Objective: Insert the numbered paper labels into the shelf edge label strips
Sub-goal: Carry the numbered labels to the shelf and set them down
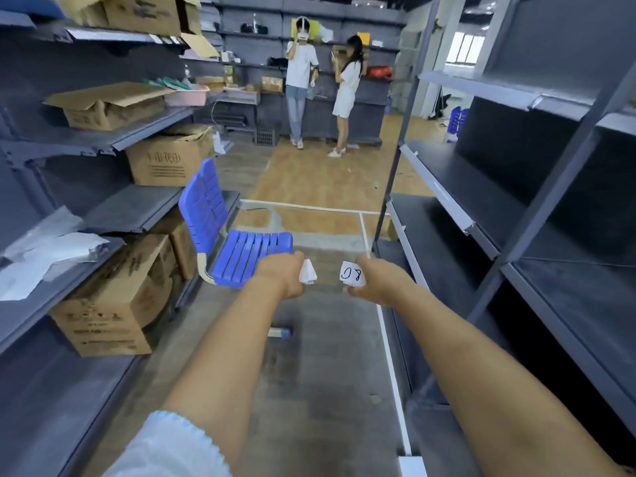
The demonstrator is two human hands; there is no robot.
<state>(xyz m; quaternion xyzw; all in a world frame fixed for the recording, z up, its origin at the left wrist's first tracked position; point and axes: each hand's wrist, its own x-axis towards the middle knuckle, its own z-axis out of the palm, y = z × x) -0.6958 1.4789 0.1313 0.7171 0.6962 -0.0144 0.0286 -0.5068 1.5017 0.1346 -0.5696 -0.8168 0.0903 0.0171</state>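
Note:
Both my arms reach forward over the aisle floor. My left hand (282, 275) grips a small stack of white paper labels (307, 273) that fans out past my fingers. My right hand (375, 282) pinches a single white label (352, 273) with a handwritten number on it, held upright facing me. The dark shelves on the right carry pale label strips (435, 189) along their front edges, one per level. Both hands are in mid-air, apart from any strip.
A blue plastic chair (237, 242) stands just left of my left hand. Cardboard boxes (110, 304) fill the left shelving. Two people (321, 87) stand at the far end of the aisle by more shelves. White tape lines (392, 366) mark the floor.

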